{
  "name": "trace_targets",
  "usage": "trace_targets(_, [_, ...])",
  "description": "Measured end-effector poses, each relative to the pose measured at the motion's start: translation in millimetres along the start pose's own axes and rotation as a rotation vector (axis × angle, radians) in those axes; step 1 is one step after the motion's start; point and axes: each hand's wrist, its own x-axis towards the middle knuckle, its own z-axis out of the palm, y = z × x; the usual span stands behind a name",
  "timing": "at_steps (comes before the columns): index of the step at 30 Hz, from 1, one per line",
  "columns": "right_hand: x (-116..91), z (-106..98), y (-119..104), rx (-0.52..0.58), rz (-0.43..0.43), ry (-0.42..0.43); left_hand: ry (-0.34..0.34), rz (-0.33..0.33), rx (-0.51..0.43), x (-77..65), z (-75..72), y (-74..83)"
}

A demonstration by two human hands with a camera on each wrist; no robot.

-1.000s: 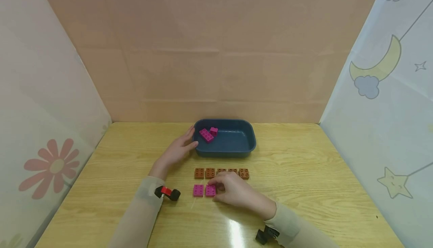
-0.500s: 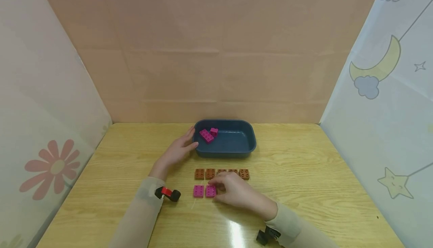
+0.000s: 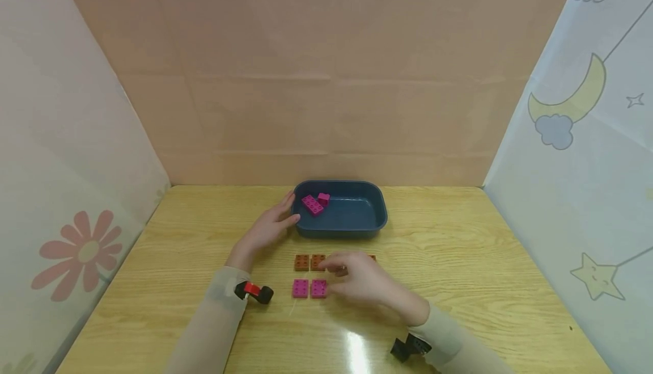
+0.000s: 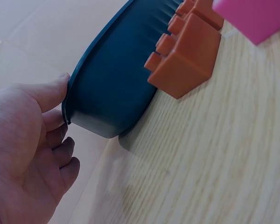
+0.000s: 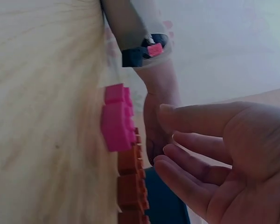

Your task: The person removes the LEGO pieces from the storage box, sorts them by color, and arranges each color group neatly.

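Bricks in pink and orange show on my monitor. At 7 o'clock from the blue tray (image 3: pixel 340 233), well apart from it, I see a left pink toy brick (image 3: pixel 300 288) and a right pink toy brick (image 3: pixel 318 289), studs up on the wood-grain table (image 3: pixel 459 260), a thin gap between them. The right hand (image 3: pixel 359 277) hovers at 3 o'clock from that pair, partly open, fingers parted and loosely bent, with nothing in its grasp; my right-wrist feed shows its fingertips apart from the bricks. A row of orange toy bricks (image 3: pixel 302 262) starts at 12 o'clock from the left pink one, also studs up. The hand hides its middle, so I cannot count it, though a corner peeks out at the hand's 1 o'clock.

The left hand (image 3: pixel 265 228) rests against the tray's 9 o'clock end, relaxed, thumb at the rim and fingers along the outside, gripping no brick. Inside, toward 9 o'clock, a long pink toy brick (image 3: pixel 312 205) lies askew; at its 2 o'clock sits a small pink toy brick (image 3: pixel 323 199), and I cannot tell whether they touch
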Motion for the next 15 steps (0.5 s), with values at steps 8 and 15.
trace_targets(8, [4.5, -24.6, 12.6, 0.144, -0.064, 0.056, -0.003, 0.000, 0.004, 1.9, 0.7, -2.9])
trace_targets(15, [14.8, -47.8, 20.3, 0.272, 0.016, 0.084, 0.002, -0.018, -0.002, 2.7, 0.4, -3.7])
